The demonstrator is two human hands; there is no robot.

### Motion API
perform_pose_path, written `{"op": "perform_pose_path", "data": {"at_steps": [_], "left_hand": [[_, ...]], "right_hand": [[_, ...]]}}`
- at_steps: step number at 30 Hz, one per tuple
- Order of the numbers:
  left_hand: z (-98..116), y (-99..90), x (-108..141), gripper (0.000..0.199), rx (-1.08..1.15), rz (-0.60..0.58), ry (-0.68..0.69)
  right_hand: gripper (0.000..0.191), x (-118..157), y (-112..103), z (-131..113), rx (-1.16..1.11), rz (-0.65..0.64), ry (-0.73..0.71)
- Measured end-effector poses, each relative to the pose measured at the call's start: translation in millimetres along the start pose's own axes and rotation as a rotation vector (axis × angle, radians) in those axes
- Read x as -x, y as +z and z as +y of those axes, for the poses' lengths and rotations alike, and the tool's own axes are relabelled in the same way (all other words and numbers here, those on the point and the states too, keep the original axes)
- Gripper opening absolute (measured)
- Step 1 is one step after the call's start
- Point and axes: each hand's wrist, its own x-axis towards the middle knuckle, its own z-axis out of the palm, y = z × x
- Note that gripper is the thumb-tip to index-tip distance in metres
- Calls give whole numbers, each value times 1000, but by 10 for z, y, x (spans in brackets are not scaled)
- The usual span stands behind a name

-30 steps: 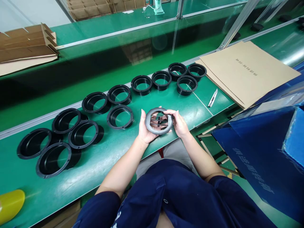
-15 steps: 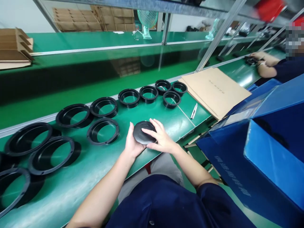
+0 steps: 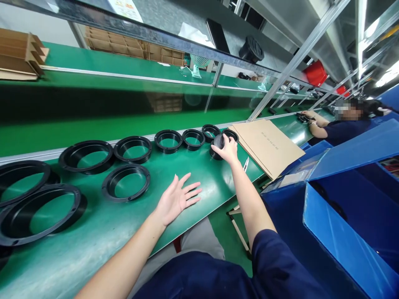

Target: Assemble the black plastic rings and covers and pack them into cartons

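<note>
Fingers spread and palm turned up, my left hand point(image 3: 176, 200) holds nothing over the green bench. My right hand point(image 3: 229, 150) reaches farther out and grips a black round disc point(image 3: 219, 141) between thumb and fingers. The disc is at a small black flanged ring point(image 3: 214, 155); whether it rests in the ring or just above it I cannot tell. Another small ring point(image 3: 210, 129) stands just behind, and one more is partly covered by my right hand. A larger black ring point(image 3: 107, 185) lies left of my left hand.
Several more black rings, such as one large ring point(image 3: 8, 232), line the green bench point(image 3: 131, 241) to the left. A utility knife point(image 3: 246, 164) and cardboard sheets point(image 3: 271, 145) lie to the right. Blue boxes point(image 3: 343, 245) stand beside the bench. A co-worker point(image 3: 346, 128) sits farther along.
My right hand has carried the disc away from my left hand, forward and right to a small ring. My left hand has opened and let go of it. The view has tilted up.
</note>
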Motion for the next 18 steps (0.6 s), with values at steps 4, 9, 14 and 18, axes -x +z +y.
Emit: {"op": "perform_pose_path", "data": {"at_steps": [4,9,14,18], "left_hand": [[28,-20,-18,70,52,21,13],[33,-57,-88,50,157,149,32],[33,-75,-128,36,208,275,41],[46,-62,-128,34,196,286,61]], "right_hand": [[95,198,95,31,90,-126,-69],[100,993,100,-155,122,-274,-312],[84,996,-301,-354,-36,-215,-389],[74,885,-284,-420,-114,-80,-349]]}}
